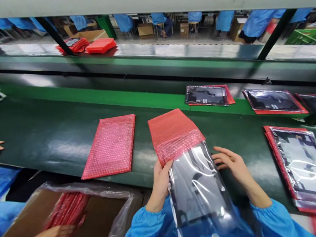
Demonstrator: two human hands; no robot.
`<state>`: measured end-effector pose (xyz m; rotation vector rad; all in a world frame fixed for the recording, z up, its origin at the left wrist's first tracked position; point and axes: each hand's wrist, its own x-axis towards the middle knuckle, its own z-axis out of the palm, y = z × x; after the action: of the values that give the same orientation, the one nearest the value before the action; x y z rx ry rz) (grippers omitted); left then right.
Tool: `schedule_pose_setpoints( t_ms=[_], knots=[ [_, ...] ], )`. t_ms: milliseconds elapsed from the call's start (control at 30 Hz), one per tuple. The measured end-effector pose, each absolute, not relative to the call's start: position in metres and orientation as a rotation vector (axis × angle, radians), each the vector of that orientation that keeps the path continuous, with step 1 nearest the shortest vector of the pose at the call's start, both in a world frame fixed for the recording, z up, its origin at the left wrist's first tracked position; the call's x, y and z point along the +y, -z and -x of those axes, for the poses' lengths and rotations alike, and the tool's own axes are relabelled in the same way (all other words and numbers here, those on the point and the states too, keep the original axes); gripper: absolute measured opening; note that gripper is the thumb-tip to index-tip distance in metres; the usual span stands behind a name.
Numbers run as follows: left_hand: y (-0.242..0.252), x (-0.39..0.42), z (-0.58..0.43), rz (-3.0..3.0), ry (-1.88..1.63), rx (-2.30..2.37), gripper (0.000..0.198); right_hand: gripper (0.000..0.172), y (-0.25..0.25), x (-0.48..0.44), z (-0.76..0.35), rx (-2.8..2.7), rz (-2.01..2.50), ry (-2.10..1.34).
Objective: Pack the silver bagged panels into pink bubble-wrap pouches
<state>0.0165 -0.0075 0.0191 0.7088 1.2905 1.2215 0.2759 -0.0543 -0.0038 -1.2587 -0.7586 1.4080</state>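
One dark panel [198, 191] in clear film, upper end tucked inside a red bubble sleeve [171, 134], lying over the near edge of the green belt [46, 137]. At its left edge, left hand [160, 182] with fingers closed on panel and sleeve mouth; at its right edge, right hand [234, 165] touching, fingers spread open. Just left, a second sleeve [110, 146] flat; far right, another wrapped panel [306, 165].

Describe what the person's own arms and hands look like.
The left hand and right hand are bare, no gloves. The left sleeve and right sleeve are loose, bright blue fabric, each gathered into an elastic cuff at the wrist.
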Motion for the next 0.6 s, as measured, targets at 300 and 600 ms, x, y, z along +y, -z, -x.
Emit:
schedule_pose_setpoints(
  t_ms=[300,600],
  knots=[
    [-0.017,-0.02,-0.009,-1.042,-1.062,1.332,0.03,0.033,-0.02,-0.044,-0.252,-0.953,1.473,-1.183],
    [-0.012,-0.03,-0.006,-1.134,-1.05,1.389,0.029,0.038,-0.018,-0.06,-0.246,-1.239,1.636,-1.026]
  ],
)
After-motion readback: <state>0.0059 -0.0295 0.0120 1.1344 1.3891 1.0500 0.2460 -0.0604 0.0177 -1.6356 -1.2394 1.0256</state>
